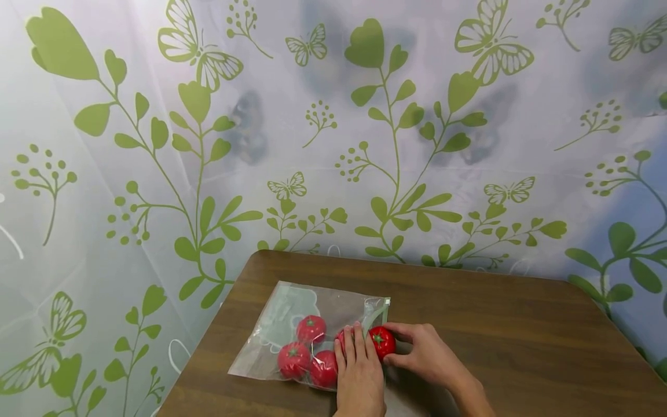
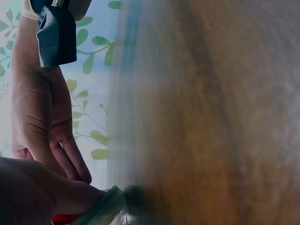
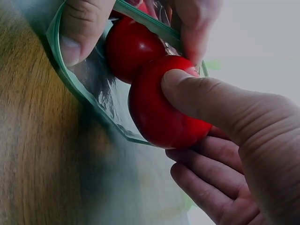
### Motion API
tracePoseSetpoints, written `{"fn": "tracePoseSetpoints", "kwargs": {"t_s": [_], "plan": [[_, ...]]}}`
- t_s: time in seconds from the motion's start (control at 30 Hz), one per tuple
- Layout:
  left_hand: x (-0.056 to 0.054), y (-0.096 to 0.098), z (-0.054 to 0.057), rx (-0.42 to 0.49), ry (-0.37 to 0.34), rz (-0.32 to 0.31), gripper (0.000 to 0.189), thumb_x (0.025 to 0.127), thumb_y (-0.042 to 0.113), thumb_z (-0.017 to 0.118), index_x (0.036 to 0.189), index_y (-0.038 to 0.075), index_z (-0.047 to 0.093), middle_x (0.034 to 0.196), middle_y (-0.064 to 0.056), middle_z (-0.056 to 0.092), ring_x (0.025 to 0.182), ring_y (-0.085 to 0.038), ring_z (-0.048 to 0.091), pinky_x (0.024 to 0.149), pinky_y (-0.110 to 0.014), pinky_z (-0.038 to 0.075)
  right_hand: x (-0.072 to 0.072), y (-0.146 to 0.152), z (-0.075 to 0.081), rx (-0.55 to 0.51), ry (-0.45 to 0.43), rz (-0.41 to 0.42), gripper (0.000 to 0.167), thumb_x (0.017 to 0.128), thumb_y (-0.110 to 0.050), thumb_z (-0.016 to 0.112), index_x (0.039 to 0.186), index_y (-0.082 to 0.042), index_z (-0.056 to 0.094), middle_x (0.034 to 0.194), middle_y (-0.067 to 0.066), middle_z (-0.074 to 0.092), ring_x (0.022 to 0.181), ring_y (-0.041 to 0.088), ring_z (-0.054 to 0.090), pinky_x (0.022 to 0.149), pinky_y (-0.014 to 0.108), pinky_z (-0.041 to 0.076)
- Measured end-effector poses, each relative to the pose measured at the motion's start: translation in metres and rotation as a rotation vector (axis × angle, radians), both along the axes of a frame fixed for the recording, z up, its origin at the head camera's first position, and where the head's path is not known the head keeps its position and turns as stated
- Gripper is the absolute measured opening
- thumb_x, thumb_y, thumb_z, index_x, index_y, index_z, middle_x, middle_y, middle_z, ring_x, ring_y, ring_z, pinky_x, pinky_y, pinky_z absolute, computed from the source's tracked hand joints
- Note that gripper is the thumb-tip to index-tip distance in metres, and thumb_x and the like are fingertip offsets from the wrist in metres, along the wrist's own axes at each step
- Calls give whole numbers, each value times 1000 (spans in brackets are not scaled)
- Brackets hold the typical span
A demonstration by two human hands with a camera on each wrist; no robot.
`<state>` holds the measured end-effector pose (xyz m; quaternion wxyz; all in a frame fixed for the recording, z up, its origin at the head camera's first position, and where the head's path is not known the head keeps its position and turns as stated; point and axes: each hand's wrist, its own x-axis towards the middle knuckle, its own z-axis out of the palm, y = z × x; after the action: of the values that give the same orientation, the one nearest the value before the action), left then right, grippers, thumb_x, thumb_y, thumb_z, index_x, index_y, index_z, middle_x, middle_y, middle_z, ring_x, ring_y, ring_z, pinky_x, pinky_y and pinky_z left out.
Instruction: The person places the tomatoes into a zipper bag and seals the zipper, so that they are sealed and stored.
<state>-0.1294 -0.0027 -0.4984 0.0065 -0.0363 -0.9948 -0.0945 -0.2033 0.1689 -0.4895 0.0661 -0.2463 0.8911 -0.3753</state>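
Observation:
A clear zip bag (image 1: 266,347) lies flat with several red tomatoes (image 1: 293,360) inside. My left hand (image 1: 359,370) rests over its mouth end, fingers stretched across the film and partly covering a tomato. In the right wrist view, the left thumb (image 3: 77,35) reaches inside the green-edged mouth and holds its rim, so the bag gapes. My right hand (image 1: 429,353) grips another tomato (image 3: 164,105) between thumb and fingers at that mouth, touching a tomato (image 3: 133,49) inside. Only a red sliver shows in the left wrist view, beside the green zip edge (image 2: 101,206).
The bag lies on a brown wooden table (image 1: 521,336) with rounded back corners. Behind it hangs a pale curtain (image 1: 312,156) printed with green leaves and butterflies. A small white slider (image 1: 387,302) sits at the bag's far corner.

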Motion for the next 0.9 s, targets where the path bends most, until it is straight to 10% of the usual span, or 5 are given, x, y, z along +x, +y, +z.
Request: {"fn": "tracePoseSetpoints", "kwargs": {"t_s": [0.9], "plan": [[4, -3, -3, 30, 91, 14, 120, 62, 24, 105, 163, 0, 45, 175, -21, 37, 164, -43, 34, 130, -65, 32, 3, -45, -17, 79, 206, 64, 56, 87, -24, 94, 136, -4, 76, 131, 11, 79, 118, 25, 77, 98, 48, 65]]}}
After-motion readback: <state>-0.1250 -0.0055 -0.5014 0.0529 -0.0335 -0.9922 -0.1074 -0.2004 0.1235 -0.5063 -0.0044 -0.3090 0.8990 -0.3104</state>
